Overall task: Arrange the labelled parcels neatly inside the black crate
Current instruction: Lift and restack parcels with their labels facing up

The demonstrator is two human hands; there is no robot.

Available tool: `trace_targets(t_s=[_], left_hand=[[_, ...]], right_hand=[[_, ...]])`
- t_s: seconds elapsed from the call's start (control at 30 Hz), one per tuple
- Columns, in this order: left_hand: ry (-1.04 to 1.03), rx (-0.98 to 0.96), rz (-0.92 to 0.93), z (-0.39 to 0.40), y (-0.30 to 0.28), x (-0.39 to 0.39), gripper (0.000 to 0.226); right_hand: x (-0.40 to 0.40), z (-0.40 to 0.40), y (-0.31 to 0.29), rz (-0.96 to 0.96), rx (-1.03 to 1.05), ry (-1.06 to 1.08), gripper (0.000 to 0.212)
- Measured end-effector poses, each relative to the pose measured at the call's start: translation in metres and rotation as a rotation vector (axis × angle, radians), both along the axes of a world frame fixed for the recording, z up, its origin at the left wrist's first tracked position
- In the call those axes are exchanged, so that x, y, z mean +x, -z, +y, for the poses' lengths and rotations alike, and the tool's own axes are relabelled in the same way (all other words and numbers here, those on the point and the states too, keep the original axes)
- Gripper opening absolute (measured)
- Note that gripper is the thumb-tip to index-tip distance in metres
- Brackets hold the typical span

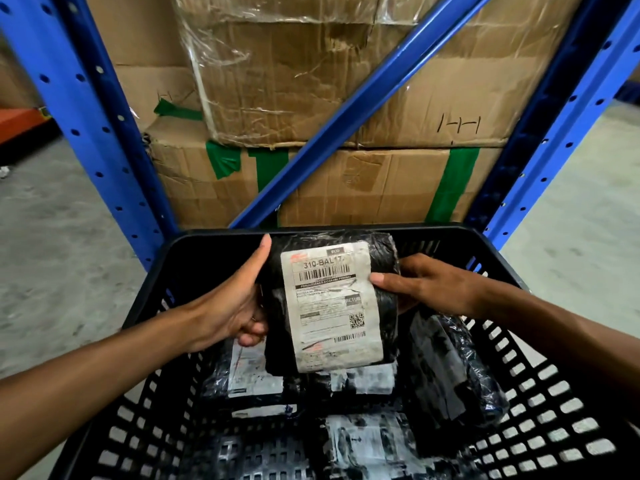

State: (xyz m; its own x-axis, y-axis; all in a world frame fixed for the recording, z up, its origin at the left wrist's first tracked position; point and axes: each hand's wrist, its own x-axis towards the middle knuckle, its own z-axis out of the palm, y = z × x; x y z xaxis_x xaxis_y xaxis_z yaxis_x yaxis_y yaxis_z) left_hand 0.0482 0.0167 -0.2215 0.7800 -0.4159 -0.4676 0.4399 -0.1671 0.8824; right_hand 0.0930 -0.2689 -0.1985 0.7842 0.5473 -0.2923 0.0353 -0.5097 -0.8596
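A black-wrapped parcel point(384, 271) with a white shipping label reading 310-BAL is held over the far half of the black crate point(540, 386), label facing me. My left hand point(235, 303) grips its left edge, thumb up along the side. My right hand point(422, 282) holds its right edge, thumb on the label. Below it, several more black parcels with white labels lie on the crate floor: one at the left point(249, 375), one in the middle point(363, 382), one leaning at the right wall point(450, 368), one at the near side point(367, 441).
The crate stands against a blue steel rack upright point(93, 109) with a diagonal brace point(346, 112). Taped brown cartons point(363, 181) are stacked behind it. Grey concrete floor point(59, 258) lies to both sides.
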Motion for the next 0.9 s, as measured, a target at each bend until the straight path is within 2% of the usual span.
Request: trace_targets(t_s=[0.13, 0.2, 0.3, 0.4, 0.57, 0.6, 0.73, 0.9], left_hand=[[-0.019, 0.327, -0.232, -0.003, -0.008, -0.007, 0.077], [-0.019, 0.366, -0.271, -0.001, -0.008, -0.008, 0.062], [-0.079, 0.396, -0.251, 0.005, -0.005, -0.009, 0.061], [-0.160, 0.551, -0.182, 0.017, 0.001, -0.010, 0.082], [-0.272, 0.575, 0.036, 0.040, 0.015, -0.008, 0.102], [-0.303, 0.586, 0.068, 0.042, 0.020, -0.008, 0.100], [-0.378, 0.670, 0.129, 0.040, 0.041, -0.009, 0.067], [-0.383, 0.651, 0.147, 0.036, 0.047, 0.000, 0.053]], right_hand=[[0.002, 0.005, 0.005, 0.044, 0.039, 0.035, 0.062], [0.003, 0.011, 0.010, 0.068, 0.075, 0.049, 0.065], [0.009, 0.023, 0.020, 0.082, 0.061, 0.036, 0.067], [0.016, 0.037, 0.032, 0.155, 0.034, 0.034, 0.069], [0.017, 0.075, 0.060, 0.335, 0.013, 0.026, 0.061], [0.016, 0.085, 0.065, 0.355, -0.006, 0.036, 0.061], [0.005, 0.123, 0.081, 0.407, -0.162, 0.116, 0.061], [0.008, 0.135, 0.082, 0.447, -0.198, 0.174, 0.057]])
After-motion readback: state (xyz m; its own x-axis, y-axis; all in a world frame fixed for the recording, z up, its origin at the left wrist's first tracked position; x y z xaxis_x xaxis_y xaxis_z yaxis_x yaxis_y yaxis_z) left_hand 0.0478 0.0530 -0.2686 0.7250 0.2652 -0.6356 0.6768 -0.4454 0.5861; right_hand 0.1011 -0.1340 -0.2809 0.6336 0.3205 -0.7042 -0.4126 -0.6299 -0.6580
